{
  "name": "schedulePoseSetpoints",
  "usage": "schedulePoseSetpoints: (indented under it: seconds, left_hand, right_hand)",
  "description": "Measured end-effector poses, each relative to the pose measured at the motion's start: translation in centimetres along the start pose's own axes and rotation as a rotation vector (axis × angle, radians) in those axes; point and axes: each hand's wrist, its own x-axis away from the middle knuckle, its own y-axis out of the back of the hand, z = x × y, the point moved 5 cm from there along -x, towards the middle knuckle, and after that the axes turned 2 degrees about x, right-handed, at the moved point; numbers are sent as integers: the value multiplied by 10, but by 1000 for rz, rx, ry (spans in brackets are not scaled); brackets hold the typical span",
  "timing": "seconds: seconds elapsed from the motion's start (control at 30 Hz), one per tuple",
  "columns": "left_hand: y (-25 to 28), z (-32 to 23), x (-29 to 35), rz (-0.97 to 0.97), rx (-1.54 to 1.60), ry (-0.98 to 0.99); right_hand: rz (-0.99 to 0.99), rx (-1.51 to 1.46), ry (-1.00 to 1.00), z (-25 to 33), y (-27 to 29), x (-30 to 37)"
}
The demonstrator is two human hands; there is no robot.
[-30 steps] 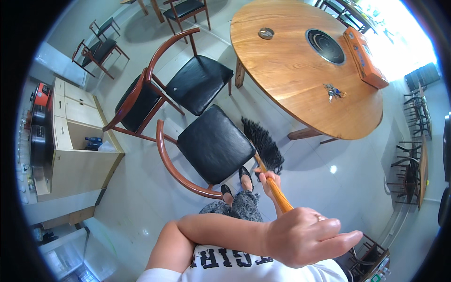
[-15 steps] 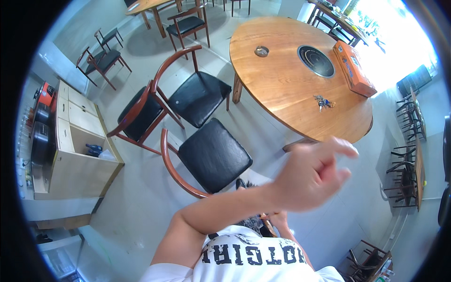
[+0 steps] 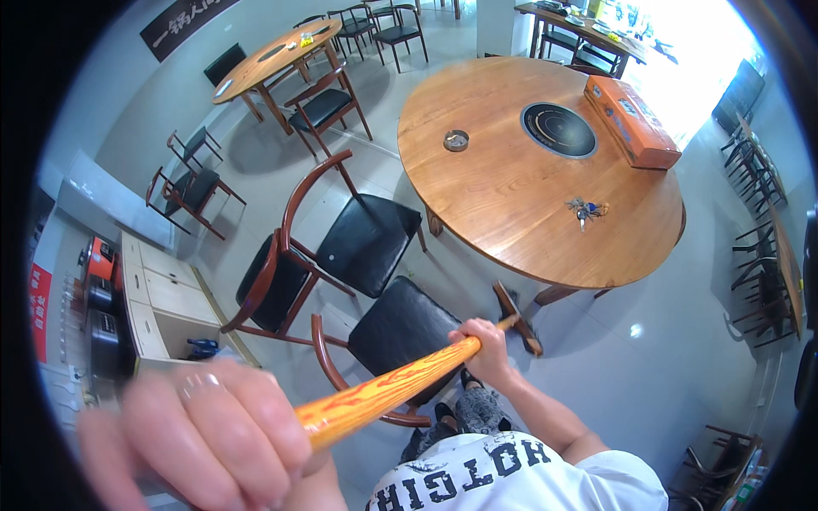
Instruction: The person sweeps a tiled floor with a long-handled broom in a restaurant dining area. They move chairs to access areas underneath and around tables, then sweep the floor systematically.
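A yellow-orange pole (image 3: 388, 393) with a flame-like wood grain slants across in front of me. My left hand (image 3: 204, 430), large, close and a little blurred, is closed round its near, upper end. Lower down, my right hand (image 3: 484, 347) wraps round the pole at its farther part. Beyond that hand the pole's end meets a narrow dark brown bar (image 3: 518, 319) low by the floor. Whether the two are joined I cannot tell.
A black-seated chair (image 3: 400, 328) stands right beside the pole, with another chair (image 3: 371, 243) behind it. The round wooden table (image 3: 477, 200) holds keys (image 3: 586, 211), an ashtray (image 3: 457, 140) and an orange box (image 3: 632, 123). A cabinet (image 3: 158, 298) is at left.
My left hand has swung from the right of my body to the lower left and now grips the pole. My right hand has moved forward and up. The view has shifted.
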Motion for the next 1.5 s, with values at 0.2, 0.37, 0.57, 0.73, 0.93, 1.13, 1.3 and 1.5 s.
schedulePoseSetpoints:
  seconds: [0.2,0.37,0.57,0.73,0.93,1.13,1.3,1.5]
  left_hand:
    - [4,80,85,-215,-460,323]
    - [1,194,153,-22,-702,290]
    - [10,179,177,17,-922,390]
    - [-15,148,153,108,-745,289]
    - [-24,89,144,133,-515,290]
    - [-41,43,152,244,-180,392]
    - [-32,38,185,206,4,498]
    - [171,86,339,-596,-864,781]
  right_hand:
    - [183,-5,21,-127,-44,-75]
    - [419,42,-70,-248,-99,-83]
    - [452,-120,-148,-269,-130,-33]
    - [454,-144,-146,-220,-96,9]
    - [390,-95,-404,-145,-68,102]
    - [264,-145,-631,-75,-52,214]
    - [363,-18,-690,-48,-47,290]
    - [395,101,-775,-46,1,347]
